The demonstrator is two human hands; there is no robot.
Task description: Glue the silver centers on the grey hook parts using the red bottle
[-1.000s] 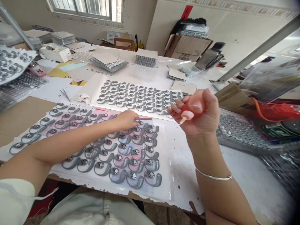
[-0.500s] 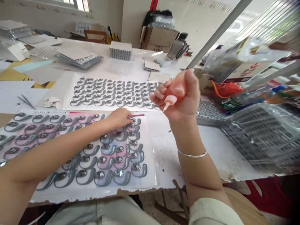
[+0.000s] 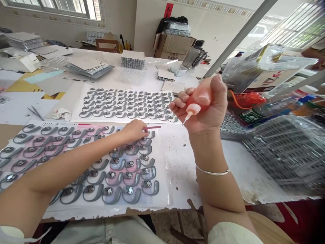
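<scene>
My right hand (image 3: pixel 205 108) is closed around a small orange squeeze bottle (image 3: pixel 196 101), held above the table with its thin nozzle pointing down and left. My left hand (image 3: pixel 133 130) rests on the near sheet (image 3: pixel 172 169), which carries several rows of grey hook-shaped pieces with metal studs (image 3: pixel 127 176). Its fingers are curled and pinch a thin red stick (image 3: pixel 153 127) that lies along the sheet's far edge. A second white sheet (image 3: pixel 76 112) full of the same grey pieces lies just beyond.
Grey plastic mesh baskets (image 3: pixel 284 152) stand at the right, with bags and an orange cord behind them. Tweezers (image 3: pixel 34 112) and a crumpled tissue (image 3: pixel 61 114) lie at the left. Stacks of trays (image 3: pixel 132 59), paper and cardboard boxes (image 3: pixel 175 44) fill the far table. A slanted metal bar (image 3: pixel 241 34) crosses the upper right.
The view has swung to the right and settled, bringing the baskets into sight. My right hand with the bottle has stayed raised; my left hand has stayed on the sheet with the stick.
</scene>
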